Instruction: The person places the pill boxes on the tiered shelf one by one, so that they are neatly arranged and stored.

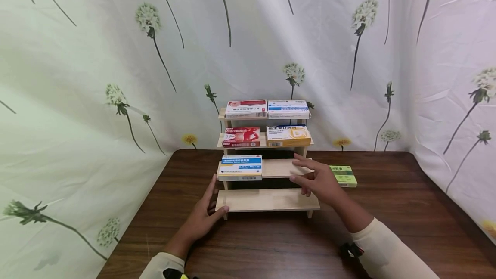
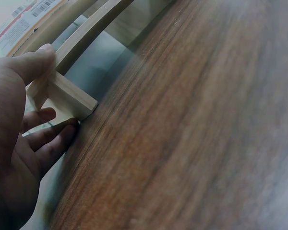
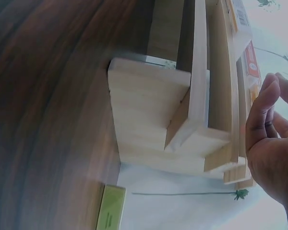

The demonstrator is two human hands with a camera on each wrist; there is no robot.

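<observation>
A wooden tiered shelf (image 1: 267,200) with stepped boards stands on the table. At its lower left corner my left hand (image 1: 201,216) grips the bottom tier, thumb on the board's end and fingers around the side support (image 2: 72,93). My right hand (image 1: 319,180) hovers by the right end of the second tier from the bottom, fingers loosely bent and nothing held. On that tier's left half lies a blue and white medicine box (image 1: 240,168). One tier up sit a red medicine box (image 1: 242,137) and a white and yellow vitamin D box (image 1: 288,136).
The top tier carries a white and red box (image 1: 246,109) and a white and blue box (image 1: 288,109). Right of the shelf, a green box (image 1: 344,176) lies on the brown wooden table (image 1: 387,210), partly behind my right hand. A dandelion-print curtain (image 1: 252,55) hangs behind.
</observation>
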